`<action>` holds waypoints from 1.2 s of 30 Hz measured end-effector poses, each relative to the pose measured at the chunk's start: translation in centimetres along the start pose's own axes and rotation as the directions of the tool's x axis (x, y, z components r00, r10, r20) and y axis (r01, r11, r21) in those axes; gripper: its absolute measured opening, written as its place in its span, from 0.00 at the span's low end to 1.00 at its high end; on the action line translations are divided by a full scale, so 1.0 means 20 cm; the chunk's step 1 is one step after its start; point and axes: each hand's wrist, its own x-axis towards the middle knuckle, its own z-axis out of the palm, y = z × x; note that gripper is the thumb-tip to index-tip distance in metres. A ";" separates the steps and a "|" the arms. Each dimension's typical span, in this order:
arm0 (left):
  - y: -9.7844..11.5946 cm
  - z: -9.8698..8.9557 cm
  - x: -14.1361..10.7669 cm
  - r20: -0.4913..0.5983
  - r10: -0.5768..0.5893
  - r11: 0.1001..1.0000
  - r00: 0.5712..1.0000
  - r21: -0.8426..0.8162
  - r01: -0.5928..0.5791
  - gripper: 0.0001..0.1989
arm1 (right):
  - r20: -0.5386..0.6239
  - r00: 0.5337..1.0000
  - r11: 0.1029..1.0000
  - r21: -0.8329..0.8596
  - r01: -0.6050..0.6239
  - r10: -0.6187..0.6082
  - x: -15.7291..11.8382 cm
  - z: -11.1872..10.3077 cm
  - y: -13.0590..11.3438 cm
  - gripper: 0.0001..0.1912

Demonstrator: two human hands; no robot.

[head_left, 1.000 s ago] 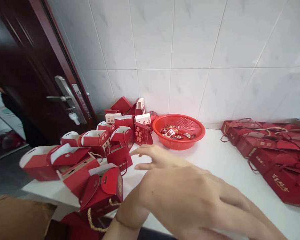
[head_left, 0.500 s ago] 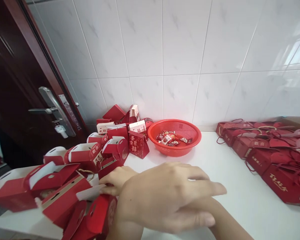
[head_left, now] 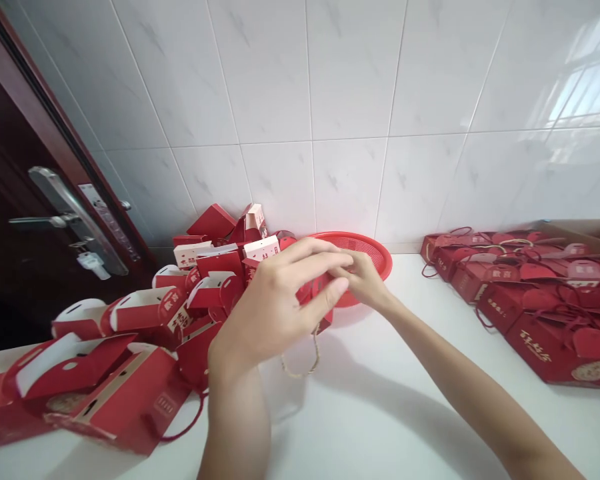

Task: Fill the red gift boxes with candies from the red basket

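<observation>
A small red gift box point(head_left: 326, 319) with a twine cord point(head_left: 300, 375) hanging below it is just in front of the colander, mostly covered by my hands. My right hand point(head_left: 359, 275) reaches in from the right, closed on the box, its fingertips partly behind my left fingers. Over the near side of the box is my left hand point(head_left: 280, 303), with its thumb and fingers apart; whether it touches the box is hard to see. Behind both hands stands a red plastic colander point(head_left: 367, 247), its contents hidden from view.
Several open red gift boxes point(head_left: 147, 310) crowd the left of the white table point(head_left: 370, 407). Closed red boxes with cords point(head_left: 540, 340) stand in rows at the right, near a cardboard box point(head_left: 575, 235). A tiled wall point(head_left: 350, 87) rises behind; a dark door point(head_left: 25, 153) is at left.
My right hand has moved from the left boxes to the colander's front, bringing a red box along. My left hand has shifted up and left, and my arms are uncrossed. The view has turned right.
</observation>
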 end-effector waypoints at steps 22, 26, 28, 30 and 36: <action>-0.33 0.41 -0.03 0.483 -0.338 0.928 0.808 0.311 0.203 0.18 | -0.046 0.998 0.991 -0.127 -0.038 0.032 -0.24 -0.08 0.26 0.09; -0.32 0.42 -0.04 0.479 -0.343 0.918 0.808 0.354 0.179 0.16 | -0.133 0.969 0.947 -0.277 0.164 -0.207 -0.28 -0.04 0.20 0.07; -0.32 0.41 -0.05 0.503 -0.359 0.914 0.786 0.359 0.188 0.16 | -0.108 0.946 0.910 -0.325 0.256 -0.305 -0.30 -0.01 0.17 0.03; -0.32 0.39 -0.06 0.531 -0.380 0.911 0.757 0.358 0.206 0.16 | -0.040 0.935 0.878 -0.360 0.316 -0.353 -0.32 0.01 0.15 0.06; -0.26 0.33 -0.06 0.611 -0.423 0.898 0.669 0.381 0.220 0.21 | 0.181 0.933 0.778 -0.515 0.358 -0.310 -0.35 0.05 0.14 0.06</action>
